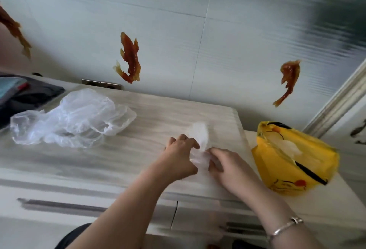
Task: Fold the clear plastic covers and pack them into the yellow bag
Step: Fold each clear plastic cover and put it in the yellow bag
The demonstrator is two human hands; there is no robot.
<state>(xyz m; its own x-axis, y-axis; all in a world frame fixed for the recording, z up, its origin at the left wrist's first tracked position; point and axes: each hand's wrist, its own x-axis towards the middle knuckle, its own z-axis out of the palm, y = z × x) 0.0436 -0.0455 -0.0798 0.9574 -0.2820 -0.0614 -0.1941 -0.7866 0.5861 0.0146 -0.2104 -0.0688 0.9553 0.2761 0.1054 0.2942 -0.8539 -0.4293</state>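
Silver bracelet (285, 227) on right wrist, nearest camera. Both forearms reach forward over pale wood-grain tabletop (150, 118). Left hand (181, 156) palm down, fingers curled, pinching small clear plastic cover (199, 137); right hand (227, 166) beside it, fingertips pinching same cover. Cover blurred by motion, folds hard to make out. Yellow bag (293, 159) right of hands, mouth open, white contents partly visible inside. Farther left, heap of loose clear covers (73, 118), crumpled. Dark bundle (25, 94) at far left, cut off by frame edge.

3 orange fish stickers (129, 57) on the tiled wall (217, 31), dark bag (29, 94) far left
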